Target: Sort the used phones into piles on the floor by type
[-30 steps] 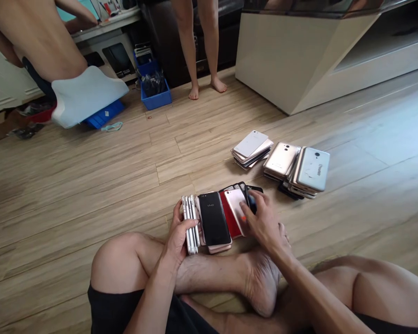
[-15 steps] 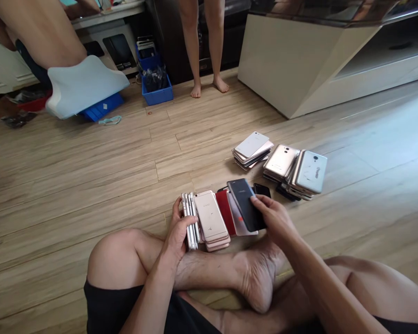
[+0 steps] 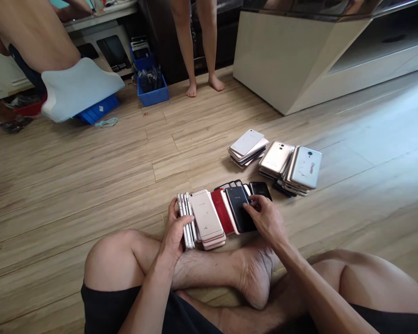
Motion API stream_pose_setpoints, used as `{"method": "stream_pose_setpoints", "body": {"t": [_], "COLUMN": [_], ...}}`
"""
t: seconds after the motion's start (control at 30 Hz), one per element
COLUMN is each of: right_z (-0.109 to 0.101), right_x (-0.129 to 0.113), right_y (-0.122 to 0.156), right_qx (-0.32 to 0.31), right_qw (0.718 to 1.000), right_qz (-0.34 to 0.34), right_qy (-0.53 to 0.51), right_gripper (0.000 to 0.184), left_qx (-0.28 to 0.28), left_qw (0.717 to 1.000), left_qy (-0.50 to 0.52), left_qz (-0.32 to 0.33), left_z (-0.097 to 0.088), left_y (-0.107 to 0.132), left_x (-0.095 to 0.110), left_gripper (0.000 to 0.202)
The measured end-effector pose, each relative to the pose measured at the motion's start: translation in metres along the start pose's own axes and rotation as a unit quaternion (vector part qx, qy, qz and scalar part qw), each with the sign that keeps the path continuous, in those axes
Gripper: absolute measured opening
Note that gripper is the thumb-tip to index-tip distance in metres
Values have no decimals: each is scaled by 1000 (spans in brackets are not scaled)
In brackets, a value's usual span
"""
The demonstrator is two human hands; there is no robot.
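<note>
A wood-plank floor (image 3: 73,185) is seen from a cross-legged seat, with a white cabinet (image 3: 282,60) near its far edge. A bent-over co-worker (image 3: 31,32) is seen in the top-left corner, a standing person's bare legs (image 3: 195,41) are caught at the top edge, and a blue plastic crate (image 3: 153,91) is placed between them, all well apart from the work. Three stacks of smartphones (image 3: 277,157) are already squared up beyond the seated person's bare shin (image 3: 209,269), while a row of overlapping phones (image 3: 221,211) is left spread out just above it, a rose-gold phone (image 3: 206,215) among them. A bundle of white phones (image 3: 185,220) is gripped edge-on in the closed left hand (image 3: 174,232). The curled fingers of the right hand (image 3: 266,220) are laid on a black Vivo phone (image 3: 238,208); whether it is gripped cannot be told.
</note>
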State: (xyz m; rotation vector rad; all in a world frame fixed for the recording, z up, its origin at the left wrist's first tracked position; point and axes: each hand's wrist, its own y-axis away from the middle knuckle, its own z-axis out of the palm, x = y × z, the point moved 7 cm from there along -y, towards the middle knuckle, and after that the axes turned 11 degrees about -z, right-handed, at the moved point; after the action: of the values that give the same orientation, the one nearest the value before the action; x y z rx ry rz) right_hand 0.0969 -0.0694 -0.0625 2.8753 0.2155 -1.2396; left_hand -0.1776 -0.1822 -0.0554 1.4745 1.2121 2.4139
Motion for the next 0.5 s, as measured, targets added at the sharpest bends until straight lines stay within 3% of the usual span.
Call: {"method": "stream_pose_setpoints", "body": {"t": [0.13, 0.23, 0.4, 0.5], "right_z": [23, 50, 69, 74], "right_x": [-41, -70, -101, -121], "right_y": [18, 38, 62, 75], "right_qx": [-80, -133, -73, -77], "right_qw": [993, 988, 990, 990], "right_qz": [-44, -82, -117, -116], "right_qy": [-70, -9, 16, -8], "right_gripper": [35, 35, 40, 52], "left_qx": [8, 5, 7, 7], "left_qw": [1000, 1000, 1000, 1000], "left_qy": [-10, -8, -8, 16], "left_qz": [0, -2, 25, 15], "left_z": [1, 2, 2, -1], "left_y": [2, 4, 7, 5], "left_x": [2, -1, -2, -1], "left_gripper": [92, 91, 90, 71]}}
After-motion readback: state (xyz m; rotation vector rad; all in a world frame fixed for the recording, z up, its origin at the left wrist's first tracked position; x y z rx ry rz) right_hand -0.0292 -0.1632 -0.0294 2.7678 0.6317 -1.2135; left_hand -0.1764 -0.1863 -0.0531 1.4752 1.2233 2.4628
